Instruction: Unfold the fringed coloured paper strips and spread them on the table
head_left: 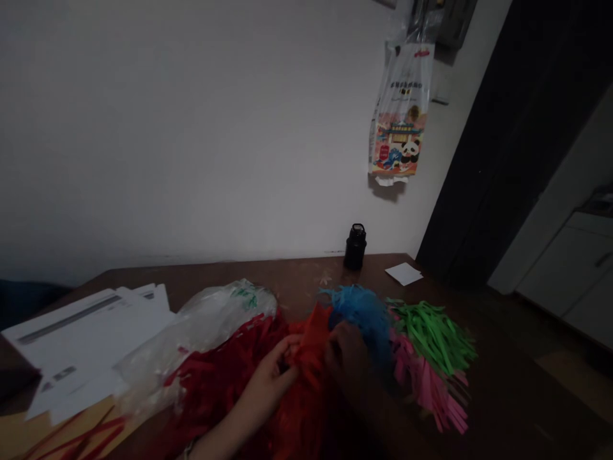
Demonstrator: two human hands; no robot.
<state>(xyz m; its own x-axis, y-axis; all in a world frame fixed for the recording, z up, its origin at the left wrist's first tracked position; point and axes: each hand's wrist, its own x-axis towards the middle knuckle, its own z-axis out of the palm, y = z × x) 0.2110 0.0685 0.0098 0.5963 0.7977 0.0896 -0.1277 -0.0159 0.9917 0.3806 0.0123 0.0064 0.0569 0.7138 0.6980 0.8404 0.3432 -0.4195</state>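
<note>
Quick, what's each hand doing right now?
Left hand: fingers pinched on the orange-red cut paper strips.
Right hand: resting on the same strips, too dark to tell if it grips.

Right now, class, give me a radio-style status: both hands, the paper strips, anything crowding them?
Left hand and right hand both pinching the orange-red strip bundle. Bundle lies on the red strips. Blue strips and plastic bag crowd close.

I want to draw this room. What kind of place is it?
Probably a room in a home, used for crafts: a brown wooden table against a plain white wall, a printed plastic bag with a panda picture hanging up, and white cupboards through the doorway.
</note>
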